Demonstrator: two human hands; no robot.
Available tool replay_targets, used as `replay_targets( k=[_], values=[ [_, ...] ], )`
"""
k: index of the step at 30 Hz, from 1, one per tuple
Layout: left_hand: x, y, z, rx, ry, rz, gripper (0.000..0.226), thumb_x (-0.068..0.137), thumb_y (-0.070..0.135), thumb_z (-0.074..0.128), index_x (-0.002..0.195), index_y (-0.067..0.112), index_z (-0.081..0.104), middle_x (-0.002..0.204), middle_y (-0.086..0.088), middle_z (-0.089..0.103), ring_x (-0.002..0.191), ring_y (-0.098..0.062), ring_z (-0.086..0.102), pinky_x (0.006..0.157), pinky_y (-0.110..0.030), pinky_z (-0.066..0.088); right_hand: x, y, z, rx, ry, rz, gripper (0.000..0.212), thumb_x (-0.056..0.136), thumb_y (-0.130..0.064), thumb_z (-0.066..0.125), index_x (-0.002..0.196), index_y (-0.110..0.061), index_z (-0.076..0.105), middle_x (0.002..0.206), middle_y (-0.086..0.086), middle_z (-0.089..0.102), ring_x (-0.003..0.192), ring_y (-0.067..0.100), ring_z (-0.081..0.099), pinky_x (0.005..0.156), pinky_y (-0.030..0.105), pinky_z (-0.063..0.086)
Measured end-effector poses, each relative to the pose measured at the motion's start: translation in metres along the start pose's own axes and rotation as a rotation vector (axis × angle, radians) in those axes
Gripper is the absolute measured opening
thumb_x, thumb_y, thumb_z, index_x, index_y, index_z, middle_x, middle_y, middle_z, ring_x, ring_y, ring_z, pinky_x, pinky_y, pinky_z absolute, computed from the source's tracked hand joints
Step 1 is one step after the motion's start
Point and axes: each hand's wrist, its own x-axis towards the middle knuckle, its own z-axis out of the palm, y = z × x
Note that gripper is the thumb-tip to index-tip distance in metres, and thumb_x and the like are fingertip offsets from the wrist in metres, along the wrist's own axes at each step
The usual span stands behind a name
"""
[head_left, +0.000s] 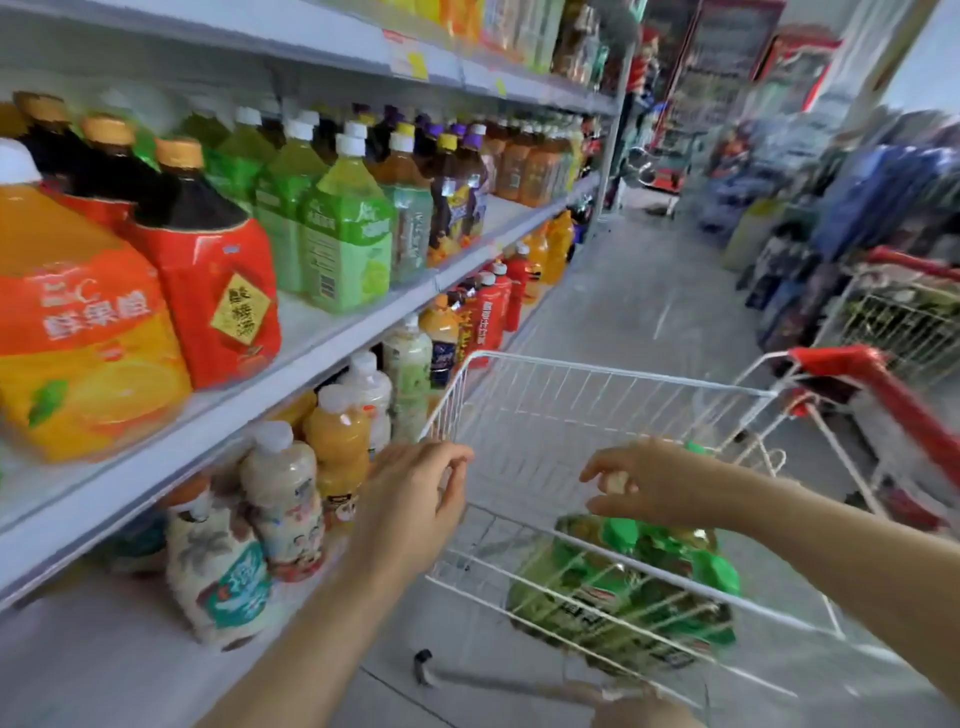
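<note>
Near right, within white wire cart (597, 370): green-labelled plastic bottle (623, 597) lay loaded; left hand (415, 499) loose, empty; right hand (665, 483), grip unclear, seemingly awaited withdrawal.

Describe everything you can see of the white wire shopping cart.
The cart is a basket of thin white wire bars, metal by its look, with a red handle on the picture's right. It stands upright on the grey floor beside the drinks shelves. Green-labelled bottles lie in its bottom. The left hand hovers by its near rim and the right hand above the bottles. Whether either hand touches the wire is unclear.
</note>
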Motion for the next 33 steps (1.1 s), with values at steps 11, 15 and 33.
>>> replay_targets(
  k=[11,15,33],
  values=[
    [-0.008,0.002,0.019,-0.005,-0.083,-0.047,0.044,0.092,0.031,0.025,0.103,0.019,0.067,0.085,0.007,0.07,0.079,-0.019,0.061,0.076,-0.036,0.045,0.005,0.0,0.042,0.252,-0.062,0.104,0.016,0.082,-0.03,0.067,0.087,-0.026,0.052,0.091,-0.008,0.056,0.072,0.006,0.055,0.057,0.013,0.042],
    [-0.009,0.006,0.013,0.071,-0.123,-0.036,0.045,0.092,0.031,0.024,0.104,0.02,0.066,0.086,0.007,0.069,0.08,-0.02,0.06,0.072,-0.035,0.046,0.012,-0.009,0.048,0.394,0.119,0.141,0.011,0.081,-0.027,0.069,0.081,-0.023,0.058,0.084,-0.007,0.06,0.065,0.003,0.054,0.052,0.012,0.042],
    [0.007,0.043,-0.15,-0.232,0.088,-0.087,0.105,0.067,0.047,0.079,0.133,0.062,0.0,0.137,0.041,0.006,0.133,0.016,0.013,0.104,-0.002,0.017,-0.005,-0.174,-0.118,0.829,0.681,-0.641,0.024,0.072,-0.001,0.068,0.067,-0.024,0.063,0.059,-0.003,0.06,0.05,0.01,0.052,0.05,0.024,0.047]
  ],
)
